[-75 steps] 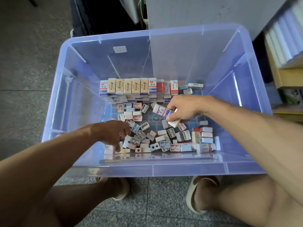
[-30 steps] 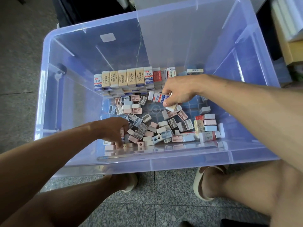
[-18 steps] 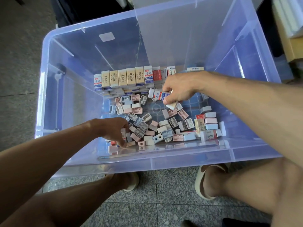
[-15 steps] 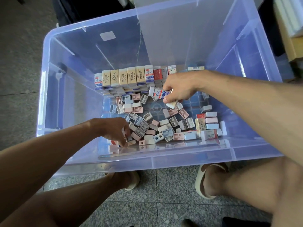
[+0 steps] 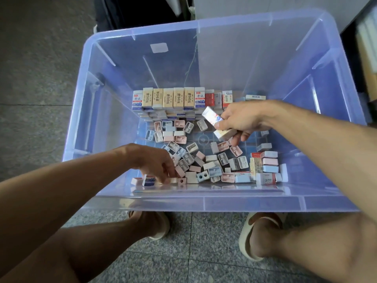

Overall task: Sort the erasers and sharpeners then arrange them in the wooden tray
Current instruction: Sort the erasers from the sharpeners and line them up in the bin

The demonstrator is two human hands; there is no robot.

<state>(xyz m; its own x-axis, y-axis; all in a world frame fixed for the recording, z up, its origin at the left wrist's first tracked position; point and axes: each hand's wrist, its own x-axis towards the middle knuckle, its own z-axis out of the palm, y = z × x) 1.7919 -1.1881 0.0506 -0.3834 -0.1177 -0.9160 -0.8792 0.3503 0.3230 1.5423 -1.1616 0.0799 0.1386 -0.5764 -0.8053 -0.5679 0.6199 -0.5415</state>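
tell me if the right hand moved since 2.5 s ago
Yes. The right hand carried its erasers up toward the back row of erasers, away from the loose sharpeners.

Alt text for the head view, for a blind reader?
The right hand holds two sleeved rectangular erasers above a translucent blue plastic bin, while the left hand picks among small pastel sharpeners on its floor; a row of upright erasers lines the back.

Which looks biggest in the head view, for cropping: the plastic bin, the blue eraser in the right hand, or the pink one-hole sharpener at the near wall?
1. plastic bin
2. blue eraser, held raised, nearer the camera, so unsure against the sharpener
3. pink one-hole sharpener
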